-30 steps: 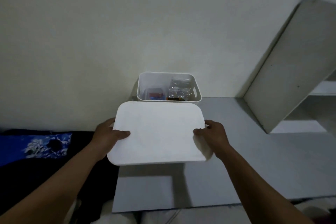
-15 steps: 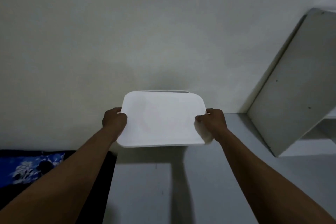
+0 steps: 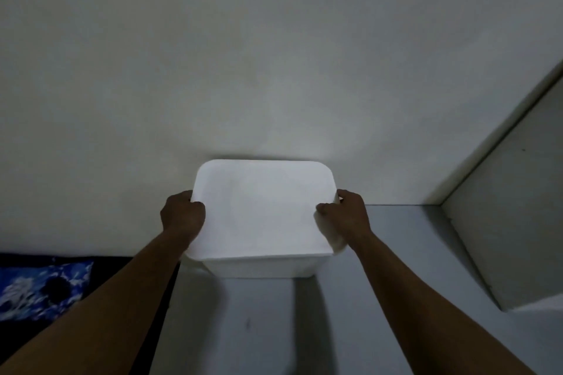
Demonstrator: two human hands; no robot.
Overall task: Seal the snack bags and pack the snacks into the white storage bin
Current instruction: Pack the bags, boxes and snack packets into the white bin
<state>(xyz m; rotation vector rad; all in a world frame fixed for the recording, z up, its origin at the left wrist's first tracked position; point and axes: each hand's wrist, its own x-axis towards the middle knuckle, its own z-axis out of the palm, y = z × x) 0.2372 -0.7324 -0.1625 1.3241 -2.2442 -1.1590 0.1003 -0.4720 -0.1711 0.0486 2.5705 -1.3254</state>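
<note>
Dim plain wall, grey tabletop

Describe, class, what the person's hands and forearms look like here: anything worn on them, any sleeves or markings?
Both forearms are bare right to the frame's bottom edge, with no sleeves in view. The left hand and right hand wear no gloves, and no watch, bracelet or marking shows. The dim light hides finer details.

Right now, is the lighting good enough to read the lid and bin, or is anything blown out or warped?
Head view: dim overall; the lid glows nearly featureless white between the left hand and right hand; bin front readable; shadows fall toward the camera on the table; wide-angle lens bends the edges.
</note>
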